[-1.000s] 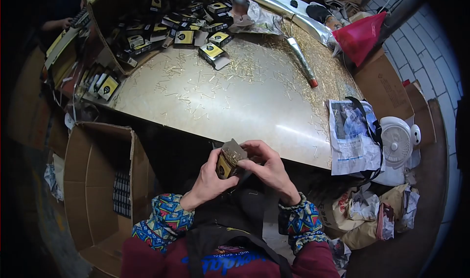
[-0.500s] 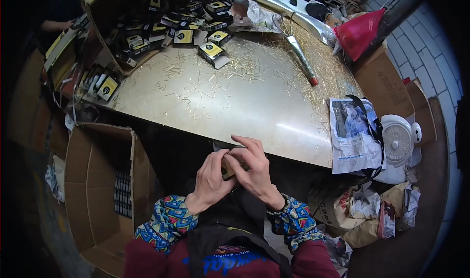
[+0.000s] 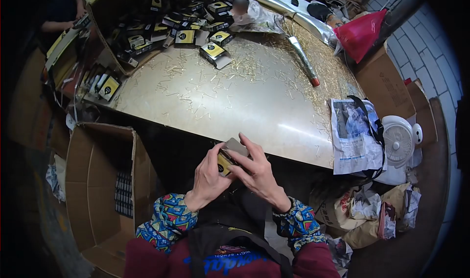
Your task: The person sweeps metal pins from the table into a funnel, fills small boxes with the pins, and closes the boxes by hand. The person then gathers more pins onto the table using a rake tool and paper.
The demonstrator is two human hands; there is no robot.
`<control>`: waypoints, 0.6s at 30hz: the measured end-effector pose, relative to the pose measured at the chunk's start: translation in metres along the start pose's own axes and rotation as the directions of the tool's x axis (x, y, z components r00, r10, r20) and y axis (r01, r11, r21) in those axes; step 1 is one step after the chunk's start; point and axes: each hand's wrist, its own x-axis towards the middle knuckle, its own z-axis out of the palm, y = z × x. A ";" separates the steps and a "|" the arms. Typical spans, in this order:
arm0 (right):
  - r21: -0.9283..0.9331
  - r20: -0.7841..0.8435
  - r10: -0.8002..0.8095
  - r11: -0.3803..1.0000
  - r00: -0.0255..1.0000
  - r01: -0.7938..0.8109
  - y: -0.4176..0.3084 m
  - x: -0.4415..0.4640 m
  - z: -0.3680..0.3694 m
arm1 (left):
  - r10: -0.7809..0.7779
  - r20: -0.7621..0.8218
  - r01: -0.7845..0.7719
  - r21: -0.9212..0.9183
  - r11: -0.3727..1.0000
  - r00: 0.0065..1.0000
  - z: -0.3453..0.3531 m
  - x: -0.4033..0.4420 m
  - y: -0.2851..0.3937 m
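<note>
A small black-and-yellow cardboard box (image 3: 223,166) is held between my hands just off the table's near edge, its grey end flap (image 3: 235,146) standing up. My left hand (image 3: 208,176) wraps round the box's left side. On the right side, my right hand (image 3: 258,172) grips it with thumb and fingers, the index finger stretched up beside the flap. What is inside the box is hidden. Similar small boxes (image 3: 214,51) lie on the metal table (image 3: 235,106), among many thin bent gold-coloured wire pieces (image 3: 196,104).
To my left stands a large open carton (image 3: 100,180) with rows of dark boxes (image 3: 123,193) inside. A newspaper (image 3: 355,145) and a white fan (image 3: 397,142) sit at right. A silver-and-red tube (image 3: 303,62) lies farther back. Another person's hand (image 3: 61,25) shows far left.
The grey flap and more of the box have come into sight between my hands. My right hand's fingers have moved slightly down and right, uncovering the top.
</note>
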 end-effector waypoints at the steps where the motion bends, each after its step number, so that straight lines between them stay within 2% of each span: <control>1: 0.072 -0.013 0.029 0.997 0.999 -0.028 0.000 -0.002 0.001 | -0.027 -0.005 0.026 -0.028 0.999 1.000 0.001 0.001 0.000; 2: 0.158 -0.048 0.117 0.981 0.992 -0.108 0.006 -0.006 0.000 | -0.058 -0.008 0.057 -0.056 0.997 0.998 0.000 0.001 0.002; 5: -0.141 0.045 -0.063 0.988 0.997 0.068 0.007 -0.003 -0.006 | -0.095 0.003 0.095 -0.050 0.994 0.995 -0.001 -0.001 0.003; 6: -0.069 0.070 -0.056 0.996 0.996 0.061 0.005 -0.005 0.001 | -0.088 0.012 0.088 -0.036 0.995 0.996 0.001 -0.002 0.001; 8: 0.071 -0.035 0.024 0.997 0.999 -0.022 0.003 -0.006 0.000 | -0.084 0.020 0.085 -0.078 0.993 0.996 0.002 -0.002 0.002; 11: 0.203 -0.173 0.111 0.976 0.979 -0.075 0.009 -0.009 -0.010 | -0.227 0.057 0.233 -0.194 0.953 0.972 -0.005 0.002 0.009; 13: 0.374 -0.096 0.235 0.909 0.967 -0.184 0.005 -0.009 -0.013 | -0.220 0.142 0.258 -0.371 0.892 0.965 -0.003 0.002 0.000; 15: 0.568 0.017 0.383 0.756 0.924 -0.324 -0.002 -0.010 -0.008 | -0.202 0.250 0.310 -0.546 0.778 0.947 0.000 0.002 -0.003; 16: 0.637 0.025 0.422 0.692 0.906 -0.340 0.002 -0.013 -0.001 | -0.123 0.234 0.227 -0.498 0.837 0.964 0.001 0.003 -0.002; 18: 0.523 0.031 0.488 0.736 0.873 -0.430 -0.003 -0.012 0.003 | -0.096 0.202 0.160 -0.331 0.930 0.975 -0.001 0.005 0.006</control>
